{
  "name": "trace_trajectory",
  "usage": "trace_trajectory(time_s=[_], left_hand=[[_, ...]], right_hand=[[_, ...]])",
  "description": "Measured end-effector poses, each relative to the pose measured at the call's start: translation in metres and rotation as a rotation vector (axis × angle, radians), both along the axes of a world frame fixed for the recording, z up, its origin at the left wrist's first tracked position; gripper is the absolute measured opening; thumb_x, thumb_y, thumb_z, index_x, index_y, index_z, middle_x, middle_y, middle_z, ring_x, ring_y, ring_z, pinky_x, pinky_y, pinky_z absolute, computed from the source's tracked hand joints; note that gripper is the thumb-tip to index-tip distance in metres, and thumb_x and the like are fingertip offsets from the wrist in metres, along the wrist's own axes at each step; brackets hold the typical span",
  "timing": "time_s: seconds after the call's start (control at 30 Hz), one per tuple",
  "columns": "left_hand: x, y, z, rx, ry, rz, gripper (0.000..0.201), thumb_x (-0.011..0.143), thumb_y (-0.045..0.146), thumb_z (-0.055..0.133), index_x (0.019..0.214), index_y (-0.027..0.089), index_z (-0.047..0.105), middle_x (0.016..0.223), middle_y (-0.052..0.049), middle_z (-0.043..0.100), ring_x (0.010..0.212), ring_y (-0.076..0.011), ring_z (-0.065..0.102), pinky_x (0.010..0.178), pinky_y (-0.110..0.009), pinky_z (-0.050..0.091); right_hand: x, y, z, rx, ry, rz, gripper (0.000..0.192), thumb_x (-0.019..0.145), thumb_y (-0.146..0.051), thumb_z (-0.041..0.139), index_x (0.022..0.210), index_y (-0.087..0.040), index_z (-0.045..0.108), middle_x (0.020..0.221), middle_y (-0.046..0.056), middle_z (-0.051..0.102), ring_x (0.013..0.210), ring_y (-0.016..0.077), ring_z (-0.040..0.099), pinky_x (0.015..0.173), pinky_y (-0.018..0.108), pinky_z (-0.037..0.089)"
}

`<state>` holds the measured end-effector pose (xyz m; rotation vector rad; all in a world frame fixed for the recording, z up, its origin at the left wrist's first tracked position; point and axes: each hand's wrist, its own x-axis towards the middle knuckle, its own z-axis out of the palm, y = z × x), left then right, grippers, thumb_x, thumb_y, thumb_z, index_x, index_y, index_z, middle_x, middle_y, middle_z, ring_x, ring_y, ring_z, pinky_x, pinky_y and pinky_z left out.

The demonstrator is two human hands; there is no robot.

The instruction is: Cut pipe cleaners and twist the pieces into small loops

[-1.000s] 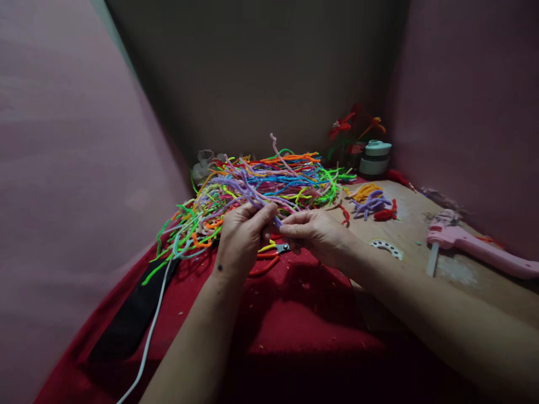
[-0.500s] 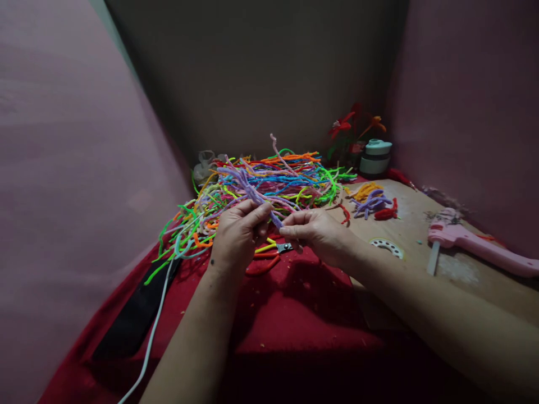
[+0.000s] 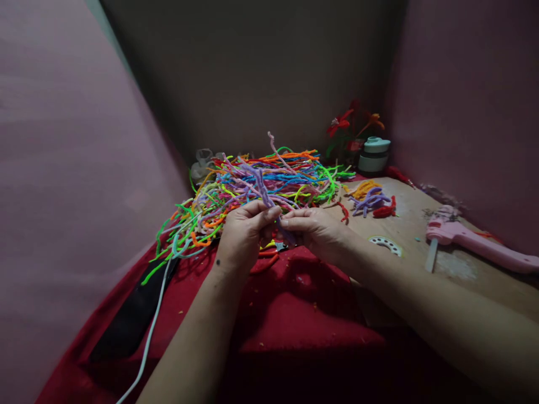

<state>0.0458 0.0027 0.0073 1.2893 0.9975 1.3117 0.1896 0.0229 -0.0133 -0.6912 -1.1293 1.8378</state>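
Purple pipe cleaners, bunched together, are pinched between both hands over the red cloth. My left hand is closed on them, thumb on top. Close beside it, my right hand pinches the same bunch lower down, with a short end poking out below the fingers. Behind the hands lies a large tangled heap of pipe cleaners in many colours. Pliers with red and yellow handles rest on the cloth just under the hands, partly hidden by them.
On a brown board at right lie short bent pipe cleaners, a white ring-shaped piece and a pink glue gun. A teal-lidded container stands behind. A white cable crosses a black flat object at left.
My hands have drawn closer together, the left shifting slightly right. The purple bunch now stands steeper, and its lower end shows beneath my right fingers. The pliers are more covered.
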Motion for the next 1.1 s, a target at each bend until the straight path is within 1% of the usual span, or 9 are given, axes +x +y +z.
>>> trace_trajectory(time_s=[0.3,0.43,0.53,0.63,0.73,0.8,0.87,0.97,1.1], left_hand=[[0.004,-0.001,0.002,-0.032,0.026,0.044,0.024,0.065,0.031,0.073,0.064,0.015,0.055,0.046,0.006,0.047,0.037,-0.0029,0.036,0.037,-0.016,0.025],[0.006,-0.001,0.005,-0.097,0.115,0.122,0.029,0.062,0.038,0.074,0.065,0.014,0.056,0.049,0.002,0.056,0.035,-0.0048,0.041,0.034,-0.016,0.025],[0.004,-0.004,0.008,-0.054,0.217,0.106,0.028,0.063,0.037,0.073,0.066,0.014,0.058,0.050,0.000,0.058,0.036,-0.0062,0.043,0.035,-0.017,0.028],[0.000,-0.005,0.009,0.101,0.358,0.089,0.020,0.067,0.033,0.071,0.072,0.014,0.064,0.059,-0.001,0.061,0.045,-0.0076,0.046,0.042,-0.019,0.034],[-0.005,-0.004,0.007,0.415,0.549,0.177,0.010,0.072,0.027,0.066,0.076,0.019,0.071,0.070,-0.002,0.060,0.062,-0.0110,0.051,0.057,-0.021,0.039],[-0.007,-0.002,0.005,0.592,0.662,0.214,0.011,0.073,0.025,0.065,0.080,0.023,0.073,0.074,-0.002,0.057,0.068,-0.0124,0.050,0.062,-0.022,0.038],[-0.010,0.000,0.003,0.656,0.768,0.223,0.012,0.073,0.025,0.065,0.081,0.026,0.074,0.073,-0.001,0.054,0.065,-0.0125,0.047,0.059,-0.023,0.034],[-0.013,0.000,0.004,0.670,0.904,0.224,0.010,0.073,0.024,0.065,0.077,0.026,0.073,0.072,-0.001,0.053,0.062,-0.0126,0.043,0.056,-0.024,0.029],[-0.013,-0.004,0.010,0.907,1.214,0.256,0.015,0.081,0.023,0.056,0.081,0.026,0.070,0.085,-0.005,0.060,0.074,-0.0176,0.047,0.068,-0.029,0.033]], right_hand=[[-0.001,0.002,0.000,0.038,-0.030,-0.026,0.013,0.061,-0.024,0.069,0.061,-0.013,0.063,0.057,0.004,0.064,0.046,0.0082,0.049,0.049,0.023,0.035],[-0.001,0.001,0.001,0.050,-0.057,-0.093,0.014,0.061,-0.024,0.067,0.055,-0.013,0.062,0.053,0.004,0.062,0.043,0.0076,0.046,0.046,0.024,0.033],[0.000,0.002,0.000,0.107,-0.060,-0.101,0.017,0.064,-0.024,0.065,0.052,-0.012,0.061,0.047,0.001,0.056,0.041,0.0064,0.042,0.045,0.023,0.032],[0.001,0.004,-0.001,0.130,-0.058,-0.090,0.017,0.064,-0.023,0.066,0.053,-0.011,0.062,0.048,0.001,0.055,0.042,0.0061,0.043,0.045,0.022,0.030],[0.004,0.006,-0.001,0.136,-0.059,-0.073,0.014,0.062,-0.022,0.066,0.054,-0.011,0.062,0.049,0.001,0.055,0.042,0.0062,0.042,0.044,0.022,0.029],[0.005,0.007,0.000,0.135,-0.067,-0.054,0.012,0.061,-0.020,0.065,0.054,-0.012,0.061,0.048,0.001,0.055,0.042,0.0063,0.041,0.043,0.022,0.028],[0.007,0.009,0.000,0.137,-0.080,-0.029,0.009,0.061,-0.019,0.064,0.055,-0.012,0.062,0.048,0.001,0.056,0.041,0.0063,0.041,0.043,0.022,0.028],[0.009,0.011,0.001,0.155,-0.115,0.007,0.009,0.061,-0.019,0.065,0.056,-0.012,0.063,0.049,0.001,0.058,0.042,0.0063,0.042,0.043,0.022,0.028],[0.010,0.010,0.005,0.184,-0.187,0.000,0.018,0.058,-0.024,0.071,0.051,-0.013,0.058,0.048,0.000,0.055,0.043,0.0071,0.042,0.046,0.023,0.029]])
